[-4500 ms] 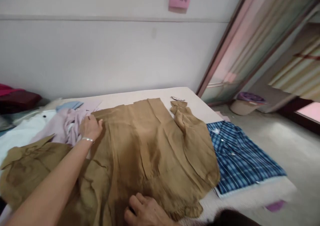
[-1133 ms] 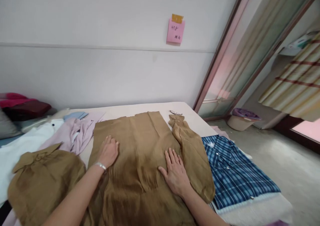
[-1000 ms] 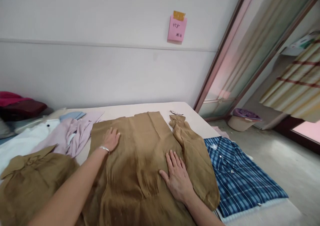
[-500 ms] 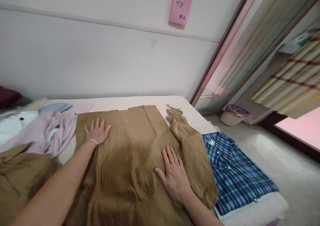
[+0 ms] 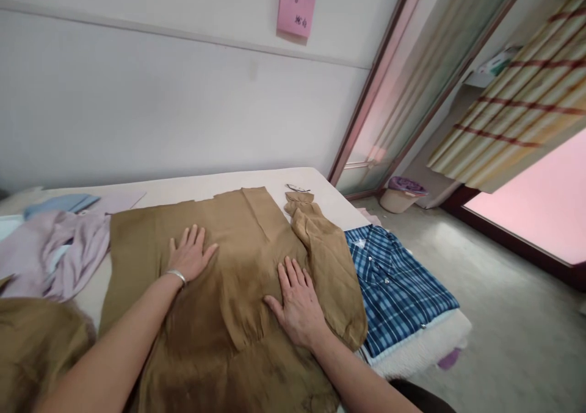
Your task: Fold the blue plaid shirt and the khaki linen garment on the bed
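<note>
A tan shirt (image 5: 220,291) lies spread flat on the bed (image 5: 279,178), its long axis running from the person toward the white wall (image 5: 137,108), with the straight hem at the wall end and the body widening toward the camera. One sleeve (image 5: 320,260) lies along the shirt's right edge, its gathered cuff pointing toward the wall. The left hand (image 5: 190,257), a silver bangle (image 5: 176,274) on its wrist, rests palm-down with fingers spread on the shirt's left half, gripping nothing. The right hand (image 5: 297,306) presses flat and open on the shirt's right half, just beside the sleeve, also holding nothing. To the right of the shirt, touching the sleeve, lies a blue plaid shirt (image 5: 394,285) at the bed's edge. To the shirt's left sits a crumpled lilac garment (image 5: 59,254), with a pale blue cloth (image 5: 59,204) beyond it. A pair of glasses (image 5: 297,188) lies just past the cuff. Above the shirt, a pink note (image 5: 296,4) hangs on the wall. Farther right of the shirt are a sliding door (image 5: 412,83), a purple-lined basket (image 5: 400,193) on the grey floor (image 5: 503,315), and a striped curtain (image 5: 517,96).
</note>
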Motion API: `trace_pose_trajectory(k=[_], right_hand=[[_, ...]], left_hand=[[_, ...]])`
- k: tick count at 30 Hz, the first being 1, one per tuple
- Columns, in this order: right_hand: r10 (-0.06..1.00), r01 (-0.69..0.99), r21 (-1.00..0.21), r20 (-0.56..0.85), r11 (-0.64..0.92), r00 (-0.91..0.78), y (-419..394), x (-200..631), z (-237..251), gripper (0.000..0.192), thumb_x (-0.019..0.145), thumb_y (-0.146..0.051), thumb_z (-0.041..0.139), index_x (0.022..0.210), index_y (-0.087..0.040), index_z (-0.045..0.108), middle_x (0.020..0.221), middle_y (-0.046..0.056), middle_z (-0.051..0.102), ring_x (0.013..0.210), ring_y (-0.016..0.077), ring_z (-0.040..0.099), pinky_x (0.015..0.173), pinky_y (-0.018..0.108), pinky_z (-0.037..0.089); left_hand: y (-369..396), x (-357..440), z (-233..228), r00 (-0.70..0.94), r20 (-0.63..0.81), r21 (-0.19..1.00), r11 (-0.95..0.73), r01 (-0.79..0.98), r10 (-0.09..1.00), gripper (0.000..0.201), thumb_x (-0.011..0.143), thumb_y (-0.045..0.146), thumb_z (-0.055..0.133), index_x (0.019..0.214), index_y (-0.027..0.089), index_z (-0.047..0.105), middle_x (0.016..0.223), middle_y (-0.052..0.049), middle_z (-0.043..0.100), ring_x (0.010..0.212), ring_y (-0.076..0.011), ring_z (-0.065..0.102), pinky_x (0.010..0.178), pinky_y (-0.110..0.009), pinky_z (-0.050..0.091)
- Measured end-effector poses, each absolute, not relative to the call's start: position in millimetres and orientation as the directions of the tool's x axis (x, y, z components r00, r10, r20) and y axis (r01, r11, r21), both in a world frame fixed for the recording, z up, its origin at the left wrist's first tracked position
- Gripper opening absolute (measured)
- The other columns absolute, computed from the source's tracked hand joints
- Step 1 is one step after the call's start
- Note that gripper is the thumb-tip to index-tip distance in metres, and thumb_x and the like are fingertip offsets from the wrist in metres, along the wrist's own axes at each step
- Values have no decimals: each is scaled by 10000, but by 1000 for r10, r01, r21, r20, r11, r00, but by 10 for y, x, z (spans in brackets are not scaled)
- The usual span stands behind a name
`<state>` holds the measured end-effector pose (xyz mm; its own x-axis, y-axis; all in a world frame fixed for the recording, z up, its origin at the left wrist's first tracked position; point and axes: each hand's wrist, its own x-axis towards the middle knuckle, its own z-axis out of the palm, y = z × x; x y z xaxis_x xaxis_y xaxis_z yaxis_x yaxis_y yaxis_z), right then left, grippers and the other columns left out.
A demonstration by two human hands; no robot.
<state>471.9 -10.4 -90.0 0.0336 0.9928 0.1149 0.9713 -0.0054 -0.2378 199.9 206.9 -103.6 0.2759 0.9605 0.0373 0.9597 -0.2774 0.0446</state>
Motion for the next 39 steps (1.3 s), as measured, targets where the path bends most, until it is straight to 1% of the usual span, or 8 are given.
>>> trace_pose_trajectory(k=[5, 8, 11, 17, 21, 26, 31, 39], right_hand=[[992, 969, -247, 118, -9, 40, -107, 4711, -869, 802, 971, -682, 370, 1574, -155, 333, 1664, 98, 143, 1532, 282, 105, 1228, 487, 160], [991, 969, -247, 130, -13, 46, -107, 4707, -868, 800, 974, -673, 372, 1573, -146, 330, 1662, 110, 151, 1531, 285, 107, 1228, 485, 144], [989, 969, -246, 138, -10, 45, -109, 4703, -871, 799, 977, -662, 375, 1575, -135, 320, 1660, 121, 161, 1529, 291, 113, 1228, 487, 125], [989, 970, -244, 143, 3, 33, -116, 4698, -860, 794, 980, -662, 363, 1561, -122, 343, 1649, 143, 199, 1524, 295, 127, 1219, 484, 130], [987, 971, -240, 159, 15, 24, -128, 4695, -858, 797, 984, -660, 350, 1558, -107, 338, 1642, 163, 212, 1517, 300, 139, 1213, 489, 120], [988, 975, -221, 156, 18, 17, -140, 4690, -901, 814, 987, -674, 306, 1555, -91, 335, 1640, 177, 209, 1516, 305, 127, 1206, 491, 110], [990, 986, -166, 140, 14, 9, -131, 4696, -957, 825, 996, -679, 257, 1554, -75, 323, 1632, 192, 221, 1506, 303, 149, 1202, 480, 115], [992, 987, -144, 119, 69, -52, -204, 4631, -811, 791, 1019, -639, 240, 1548, -56, 309, 1632, 218, 192, 1502, 346, 137, 1178, 543, 146]], left_hand=[[2162, 1979, -771, 176, -36, 57, -174, 983, 984, 783, 977, 625, 191, 1511, 95, 408, 1628, -206, 252, 1482, -421, 241, 1116, -703, 236], [1813, 2175, -822, 322, 111, 66, -330, 942, 940, 729, 1000, 577, 207, 1523, 103, 391, 1621, -200, 278, 1506, -364, 215, 1175, -620, 207], [1449, 2339, -1005, 482, 125, 30, -489, 872, 867, 713, 1003, 566, 263, 1562, 127, 324, 1654, -154, 205, 1525, -323, 174, 1209, -581, 149], [1092, 2337, -783, 444, 63, 126, -448, 885, 894, 702, 1007, 529, 315, 1560, 98, 322, 1649, -197, 180, 1511, -357, 218, 1164, -590, 278], [248, 2261, -560, 521, 189, 155, -549, 821, 833, 683, 1010, 520, 329, 1578, 141, 296, 1646, -175, 214, 1510, -333, 235, 1161, -554, 324], [-740, 2243, -802, 571, 180, 129, -595, 793, 801, 744, 976, 540, 437, 1601, 195, 228, 1629, -173, 269, 1503, -343, 251, 1169, -609, 290], [-791, 2278, -854, 575, 75, 135, -580, 804, 815, 789, 956, 615, 445, 1537, 89, 355, 1603, -252, 282, 1498, -393, 234, 1171, -643, 238], [-689, 2089, -526, 661, 108, 284, -660, 695, 743, 514, 1042, 373, 349, 1460, 91, 449, 1543, -204, 417, 1433, -295, 387, 1168, -498, 333]])
